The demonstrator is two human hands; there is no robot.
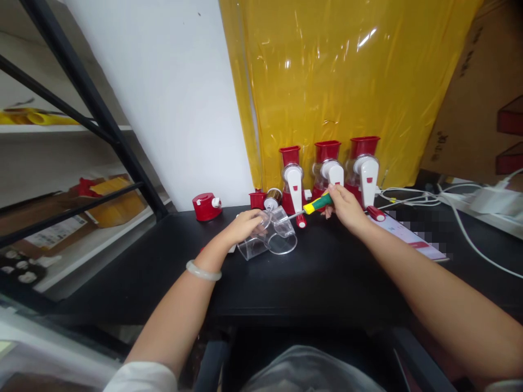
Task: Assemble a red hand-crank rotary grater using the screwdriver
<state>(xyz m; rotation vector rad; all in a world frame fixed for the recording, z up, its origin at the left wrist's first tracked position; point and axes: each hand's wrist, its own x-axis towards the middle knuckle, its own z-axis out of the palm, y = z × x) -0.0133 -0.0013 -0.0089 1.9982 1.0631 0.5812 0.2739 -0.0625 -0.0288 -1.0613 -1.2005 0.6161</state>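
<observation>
My left hand (245, 224) rests on a clear plastic housing (274, 239) lying on its side on the black table (318, 283), holding it steady. My right hand (345, 206) grips a screwdriver (316, 204) with a yellow and green handle; its metal shaft points left toward the clear housing. Three assembled red and white hand-crank grinders (329, 171) stand in a row just behind both hands, against a yellow plastic sheet.
A red base part (206, 206) and a small red piece with a metal drum (265, 198) sit at the table's back left. White cables (433, 198) and a power strip lie at right, over a printed sheet (408, 237). Black shelving frame stands at left.
</observation>
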